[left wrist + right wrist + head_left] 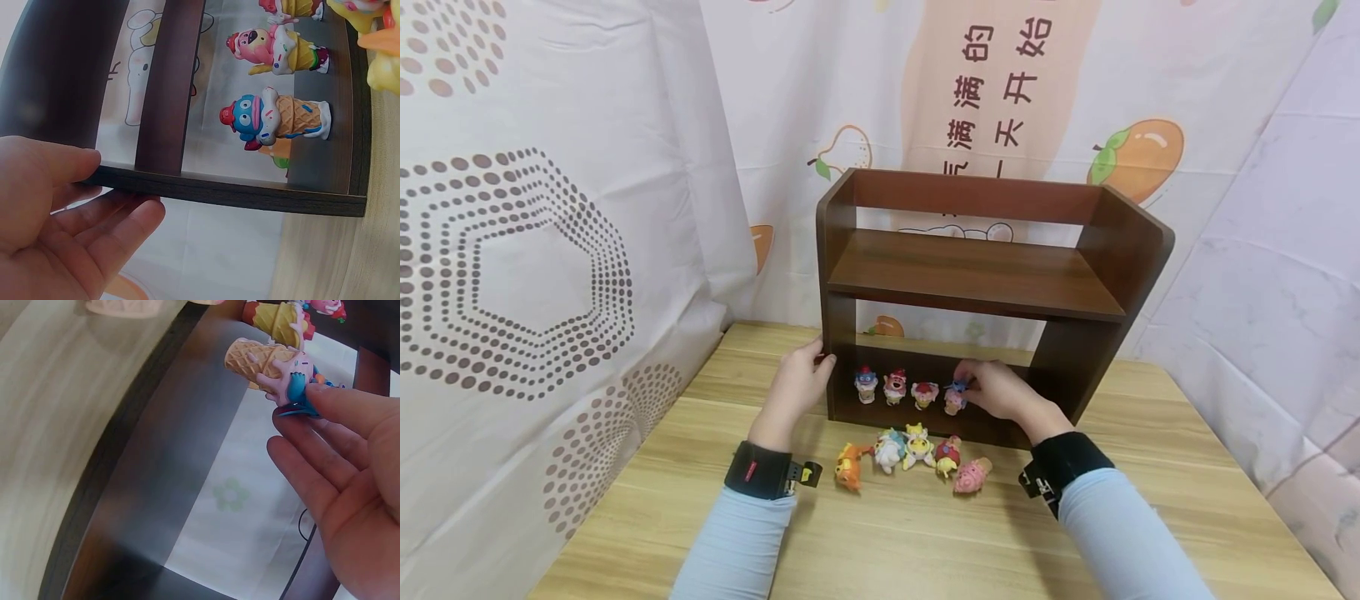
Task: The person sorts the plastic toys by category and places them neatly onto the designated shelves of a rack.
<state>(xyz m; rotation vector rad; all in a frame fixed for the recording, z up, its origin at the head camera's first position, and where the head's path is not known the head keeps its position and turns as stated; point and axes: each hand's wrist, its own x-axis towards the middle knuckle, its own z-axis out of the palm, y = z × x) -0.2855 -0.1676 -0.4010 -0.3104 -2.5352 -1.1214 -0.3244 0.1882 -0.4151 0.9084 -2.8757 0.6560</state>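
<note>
My right hand pinches a blue-and-pink ice-cream-cone figurine between thumb and fingers, over the shelf's bottom board. To the left of it stand three similar figurines in a row: one with a red top, a pink bear and a blue one with a red cap. The left hand holds the front edge of the dark brown wooden shelf's left side panel, thumb at the edge and fingers along the outer face.
In front of the shelf, several figurines lie on the wooden table: an orange one, a white one, a yellow-and-white one, a red-and-yellow one and a pink one. A printed curtain hangs behind.
</note>
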